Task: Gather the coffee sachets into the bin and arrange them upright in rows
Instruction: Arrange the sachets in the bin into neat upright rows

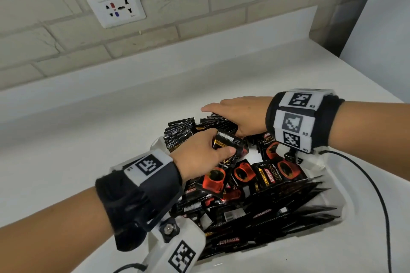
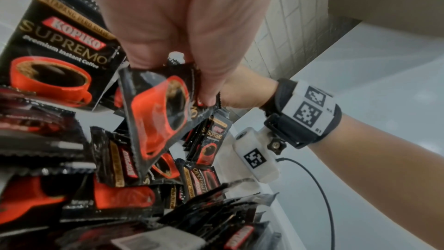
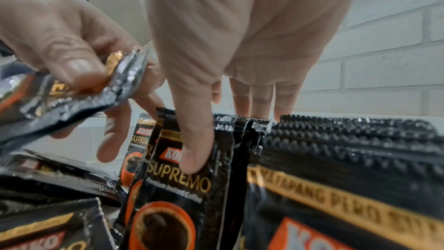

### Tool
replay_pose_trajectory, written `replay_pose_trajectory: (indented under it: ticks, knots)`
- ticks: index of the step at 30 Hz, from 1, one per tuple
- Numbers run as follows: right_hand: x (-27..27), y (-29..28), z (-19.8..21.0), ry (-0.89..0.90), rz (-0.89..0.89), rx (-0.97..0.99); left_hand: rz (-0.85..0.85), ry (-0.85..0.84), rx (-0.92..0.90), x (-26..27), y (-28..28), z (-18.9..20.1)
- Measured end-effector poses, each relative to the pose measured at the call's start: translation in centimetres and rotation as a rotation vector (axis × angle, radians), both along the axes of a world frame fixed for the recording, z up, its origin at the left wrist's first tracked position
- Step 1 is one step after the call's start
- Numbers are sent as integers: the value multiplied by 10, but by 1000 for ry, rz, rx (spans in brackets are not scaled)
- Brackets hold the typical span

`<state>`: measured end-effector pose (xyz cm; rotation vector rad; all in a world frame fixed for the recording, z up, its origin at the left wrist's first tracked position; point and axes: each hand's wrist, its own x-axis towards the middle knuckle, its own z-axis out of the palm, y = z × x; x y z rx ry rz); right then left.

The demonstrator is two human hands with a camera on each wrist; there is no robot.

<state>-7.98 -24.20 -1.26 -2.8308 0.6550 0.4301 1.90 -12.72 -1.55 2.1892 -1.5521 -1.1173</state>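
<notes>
A clear plastic bin (image 1: 348, 204) on the white counter is full of black Kopiko coffee sachets. Upright sachets (image 1: 184, 131) stand in rows at its far end, and loose sachets (image 1: 244, 179) lie jumbled in the middle. My left hand (image 1: 221, 144) pinches one sachet (image 1: 235, 143) by its top edge between thumb and fingers; in the left wrist view this sachet (image 2: 158, 113) hangs over the pile. My right hand (image 1: 235, 115) clasps the upright sachets (image 3: 348, 140) at the far right. Its thumb (image 3: 197, 159) presses on the front one and its fingers reach down behind.
More sachets (image 1: 277, 217) lean flat in the bin's near part. A black cable (image 1: 381, 201) runs along the counter at the right of the bin. The brick wall behind carries a white socket (image 1: 116, 6). Bare counter (image 1: 88, 128) lies left of the bin.
</notes>
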Motion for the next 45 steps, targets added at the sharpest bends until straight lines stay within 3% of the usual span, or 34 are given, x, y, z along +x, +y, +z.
replay_pose_trajectory:
  ticks: [9,25,36,40,45]
  knots:
    - [-2,-1,-1,-4,6,-9,39,-29,0,-3,-3,-10]
    - [-3,-1,-2,-33,35,-20,48,64,-42,-4,-3,-8]
    - [-1,-7,-5,-93,-42,104,89,240,-90,22,6,0]
    - [-10,-10,21,-192,-101,119,163,385,-208,36,11,20]
    - [-39,14,54,-535,-265,251,346,647,-385,37,11,33]
